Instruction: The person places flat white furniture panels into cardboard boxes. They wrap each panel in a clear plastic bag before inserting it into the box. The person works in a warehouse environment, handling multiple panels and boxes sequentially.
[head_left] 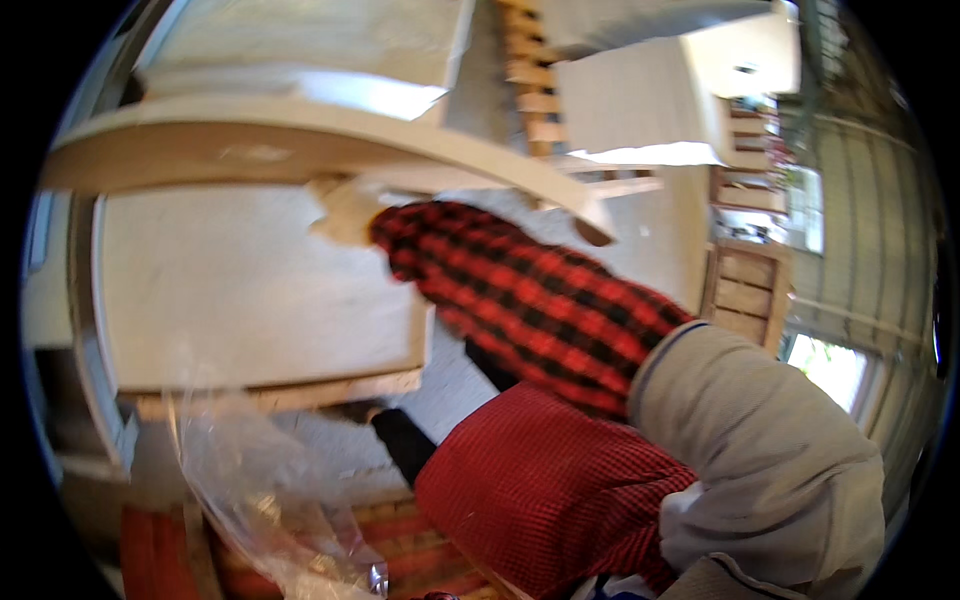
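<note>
A long, pale wooden board (420,150) spans the upper left, slightly blurred and lifted above a stack of white panels. My right hand (345,210), in a light-coloured glove, is at the board's lower edge and appears to grip it. Its fingers are partly hidden by the board and smeared. The right arm wears a red and black checked sleeve (540,290) with grey cloth over the upper part. My left hand is out of sight.
Below the board lies a stack of pale panels (250,300) on a wooden base. Clear plastic film (270,480) hangs at the lower left, over reddish slats. Another panel stack (630,95) stands far right of the board, near a wooden pallet (745,280).
</note>
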